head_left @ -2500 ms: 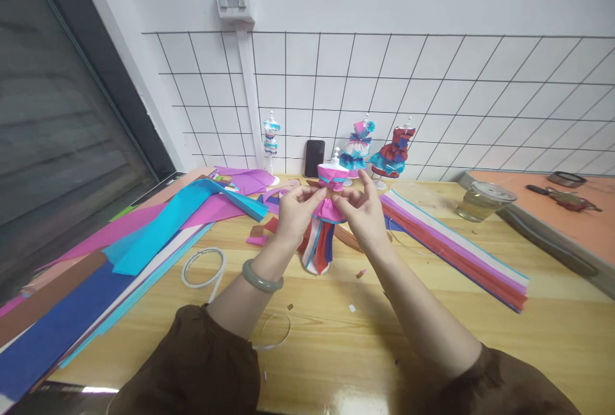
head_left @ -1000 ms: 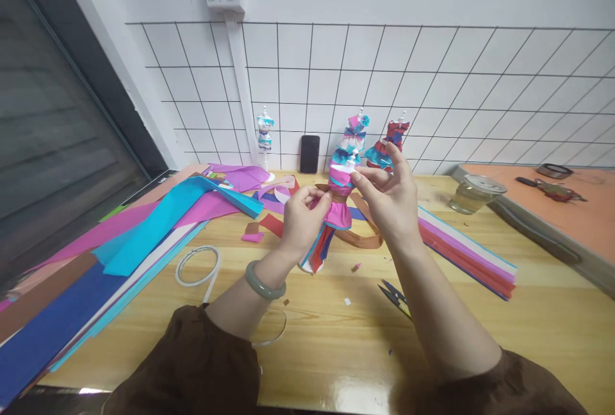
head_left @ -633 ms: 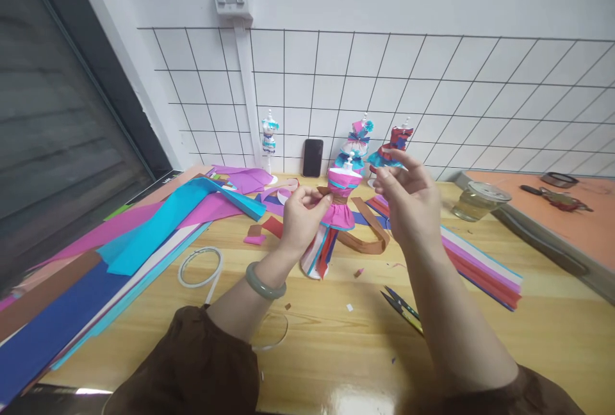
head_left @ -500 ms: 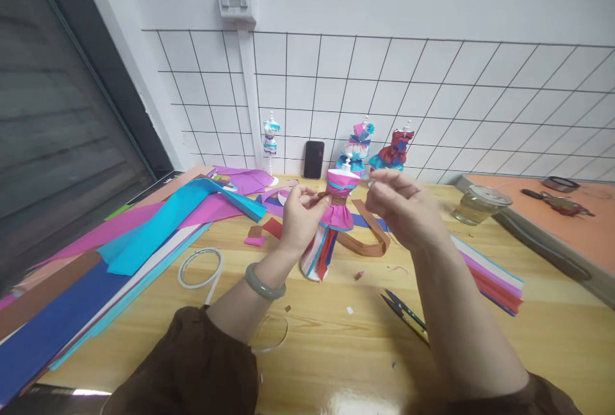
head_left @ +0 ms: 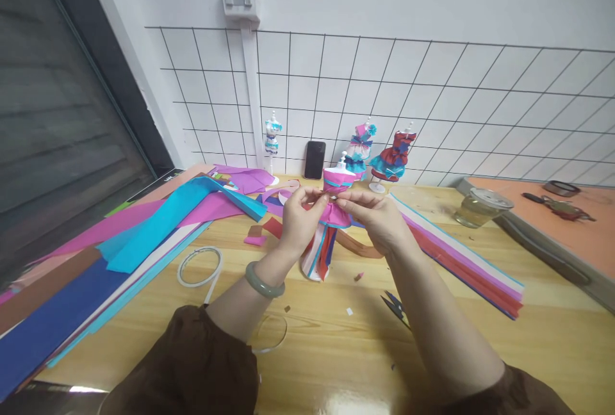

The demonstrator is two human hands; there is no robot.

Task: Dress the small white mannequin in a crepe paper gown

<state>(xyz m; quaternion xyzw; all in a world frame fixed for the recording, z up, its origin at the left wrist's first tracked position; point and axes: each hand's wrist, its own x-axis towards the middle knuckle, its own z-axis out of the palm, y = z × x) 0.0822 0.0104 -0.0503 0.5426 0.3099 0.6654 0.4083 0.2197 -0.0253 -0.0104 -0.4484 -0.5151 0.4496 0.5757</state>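
A small white mannequin [head_left: 343, 173] stands upright in the middle of the table, dressed in a pink top with a blue band and a pink skirt [head_left: 335, 216] over striped paper strips. My left hand [head_left: 303, 216] pinches the brown paper strip at its waist from the left. From the right, the closed fingers of my right hand [head_left: 372, 213] meet them at the same waist. The fingertips hide most of the waist. The tail of the brown paper strip [head_left: 358, 245] curves out below my right hand.
Colored paper strips [head_left: 144, 223] cover the left side, beside a tape roll [head_left: 180, 268]. Scissors [head_left: 396, 309] lie near my right forearm. Three dressed mannequins and a phone [head_left: 314, 160] stand by the wall. A lidded cup [head_left: 483, 207] and more strips [head_left: 461, 258] are at the right.
My right hand has moved left and down from beside the mannequin to its waist, where its fingers now meet my left hand's. My left hand has stayed almost still.
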